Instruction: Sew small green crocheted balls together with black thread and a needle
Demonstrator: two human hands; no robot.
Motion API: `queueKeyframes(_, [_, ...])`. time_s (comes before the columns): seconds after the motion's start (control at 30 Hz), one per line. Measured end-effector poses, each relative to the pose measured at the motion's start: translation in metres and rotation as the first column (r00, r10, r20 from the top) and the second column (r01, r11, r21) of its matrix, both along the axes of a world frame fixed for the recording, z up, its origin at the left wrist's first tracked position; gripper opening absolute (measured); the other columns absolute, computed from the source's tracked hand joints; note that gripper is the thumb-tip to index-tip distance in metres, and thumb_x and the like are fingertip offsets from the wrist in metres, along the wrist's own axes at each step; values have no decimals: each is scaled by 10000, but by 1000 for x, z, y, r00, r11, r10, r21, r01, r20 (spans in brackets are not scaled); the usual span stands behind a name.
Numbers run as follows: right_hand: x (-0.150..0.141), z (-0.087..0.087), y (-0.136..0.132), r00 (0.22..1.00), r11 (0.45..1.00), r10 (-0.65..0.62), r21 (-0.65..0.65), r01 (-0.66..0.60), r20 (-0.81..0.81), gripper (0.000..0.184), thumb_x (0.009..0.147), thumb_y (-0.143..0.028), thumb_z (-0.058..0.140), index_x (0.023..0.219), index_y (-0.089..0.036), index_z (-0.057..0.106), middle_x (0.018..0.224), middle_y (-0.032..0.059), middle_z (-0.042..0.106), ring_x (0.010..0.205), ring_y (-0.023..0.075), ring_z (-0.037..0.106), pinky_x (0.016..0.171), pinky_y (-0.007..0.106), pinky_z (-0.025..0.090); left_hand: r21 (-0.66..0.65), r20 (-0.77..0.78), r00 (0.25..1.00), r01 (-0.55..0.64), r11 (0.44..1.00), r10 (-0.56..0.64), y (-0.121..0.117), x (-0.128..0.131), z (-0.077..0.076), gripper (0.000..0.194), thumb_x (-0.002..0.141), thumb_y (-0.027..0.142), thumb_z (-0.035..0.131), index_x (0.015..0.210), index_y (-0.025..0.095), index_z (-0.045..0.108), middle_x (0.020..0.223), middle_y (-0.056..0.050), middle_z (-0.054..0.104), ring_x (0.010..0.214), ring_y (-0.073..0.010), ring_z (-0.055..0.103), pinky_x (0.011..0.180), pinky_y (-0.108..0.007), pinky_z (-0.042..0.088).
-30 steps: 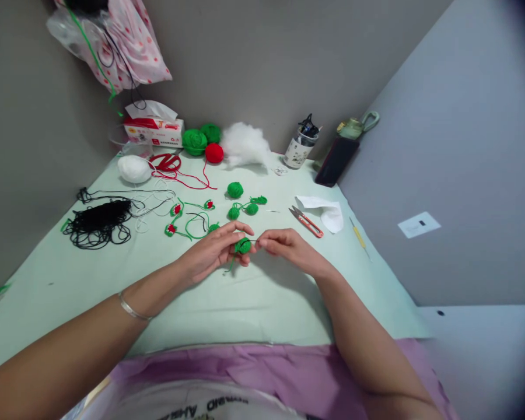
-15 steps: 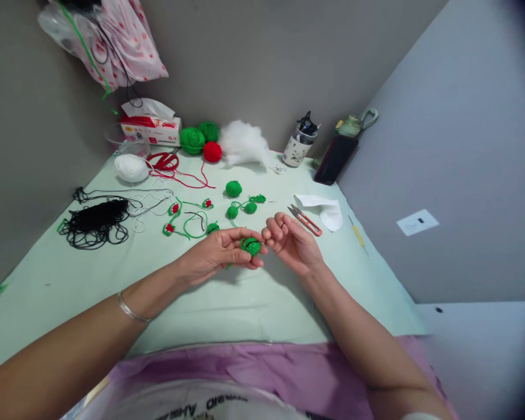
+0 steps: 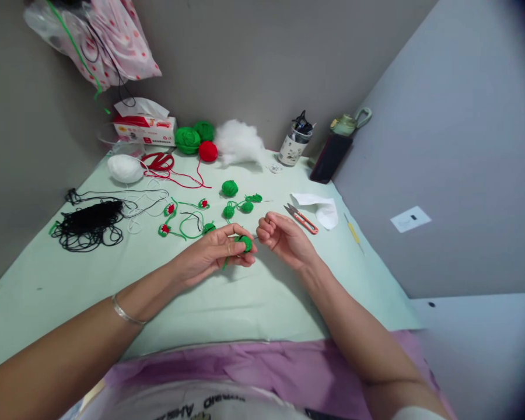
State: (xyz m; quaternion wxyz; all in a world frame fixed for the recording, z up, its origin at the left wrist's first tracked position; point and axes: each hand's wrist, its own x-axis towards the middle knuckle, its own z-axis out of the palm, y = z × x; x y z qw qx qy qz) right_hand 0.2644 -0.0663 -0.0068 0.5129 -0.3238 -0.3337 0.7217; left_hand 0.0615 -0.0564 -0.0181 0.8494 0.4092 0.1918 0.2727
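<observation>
My left hand [image 3: 210, 254] is closed round a small green crocheted ball [image 3: 245, 242], held just above the pale green tabletop [image 3: 245, 297]. A green yarn tail hangs below the ball. My right hand [image 3: 284, 236] sits right beside it, fingers curled in a pinch on a thin needle that points at the ball. More small green crocheted pieces [image 3: 236, 201] and ones with red centres [image 3: 170, 217] lie just beyond my hands.
Thread snips [image 3: 301, 217] and a white tissue [image 3: 321, 209] lie right of my hands. A black yarn tangle [image 3: 87, 220], white ball [image 3: 125, 168], red and green yarn balls [image 3: 196, 140], white stuffing [image 3: 238, 143], tissue box [image 3: 144, 128], jar [image 3: 291, 149] and bottle [image 3: 332, 154] stand further back.
My right hand turned palm-up and drew slightly away, then came back close to the ball. My left hand kept hold of the green ball, turning it a little.
</observation>
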Motion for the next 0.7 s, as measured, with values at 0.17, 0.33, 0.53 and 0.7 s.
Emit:
queueKeyframes(0.17, [10,-7,7,989,997,-47,-47,54,139,261,810,-339,730,674,-170,584,729,8,600,737,129,628,642,219,516,-4,25,999,23,1000,-22,6,-2,-4,240,947,328,645,1088,145,711,1112,-108,739,898,-152,726,863,-255,566])
queueKeyframes(0.33, [51,-4,14,463,924,-380,349,154,801,224,919,-374,552,860,-183,651,959,76,715,914,197,664,803,321,513,25,18,1000,-16,1000,16,10,-6,-3,217,925,279,674,1076,136,738,1125,-122,749,973,-173,710,937,-291,548])
queueKeyframes(0.53, [84,-15,20,-304,922,-362,387,23,881,252,849,-180,577,1073,-150,687,1133,175,649,1048,329,576,856,430,426,36,-9,998,-54,998,54,12,-8,2,242,898,241,697,1122,157,738,1176,-113,737,1007,-171,698,946,-291,540])
queueKeyframes(0.7, [88,-21,27,-306,922,-358,386,35,882,241,875,-143,506,970,-147,728,1039,180,654,979,296,578,793,367,409,149,-100,978,-166,975,182,12,-8,6,297,841,243,753,1132,186,740,1249,-98,709,1072,-194,672,979,-310,510])
